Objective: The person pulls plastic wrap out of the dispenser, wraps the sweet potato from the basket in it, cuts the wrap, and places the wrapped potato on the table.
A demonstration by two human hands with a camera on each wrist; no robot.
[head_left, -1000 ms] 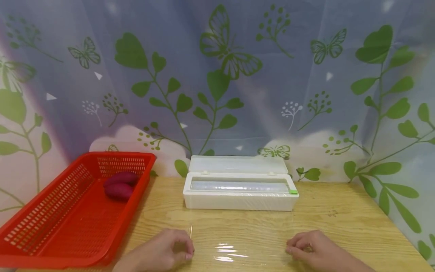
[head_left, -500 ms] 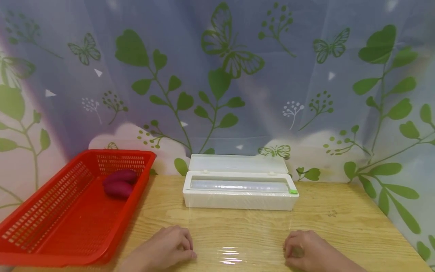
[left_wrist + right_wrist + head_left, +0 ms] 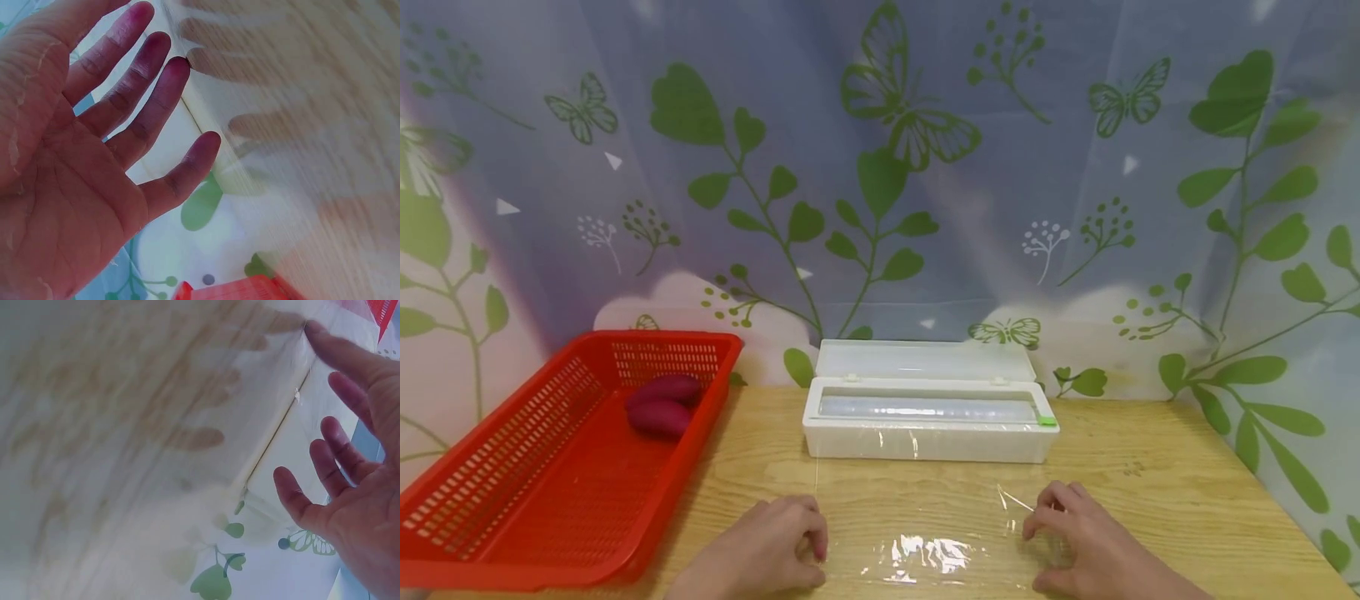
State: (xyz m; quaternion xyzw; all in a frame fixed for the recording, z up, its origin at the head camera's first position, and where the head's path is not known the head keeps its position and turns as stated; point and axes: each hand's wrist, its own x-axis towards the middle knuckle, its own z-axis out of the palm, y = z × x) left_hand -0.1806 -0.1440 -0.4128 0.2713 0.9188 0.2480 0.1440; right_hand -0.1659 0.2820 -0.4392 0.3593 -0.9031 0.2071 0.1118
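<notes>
A sheet of clear plastic wrap (image 3: 925, 508) lies over the table, drawn out from the white dispenser box (image 3: 925, 443). Glossy wrinkles show on it between my two hands. My left hand (image 3: 767, 546) is at the sheet's left edge; in the left wrist view its fingers (image 3: 169, 84) are spread and fairly straight. At the sheet's right edge is my right hand (image 3: 1086, 546), its fingers (image 3: 337, 434) parted and the thumb tip at the film in the right wrist view. The box's lid (image 3: 925, 361) stands raised, and the wrap roll (image 3: 925, 408) shows inside.
A red plastic basket (image 3: 688, 458) stands on the left with purple sweet potatoes (image 3: 661, 417) at its far end. A small green slider (image 3: 1047, 422) is at the box's right end. A leaf-patterned curtain (image 3: 970, 208) hangs behind the wooden table (image 3: 1165, 483).
My fingers pinched the sheet's near corners earlier; now both hands have loosened and spread. The right hand has risen slightly, and the film has gone from smooth to wrinkled.
</notes>
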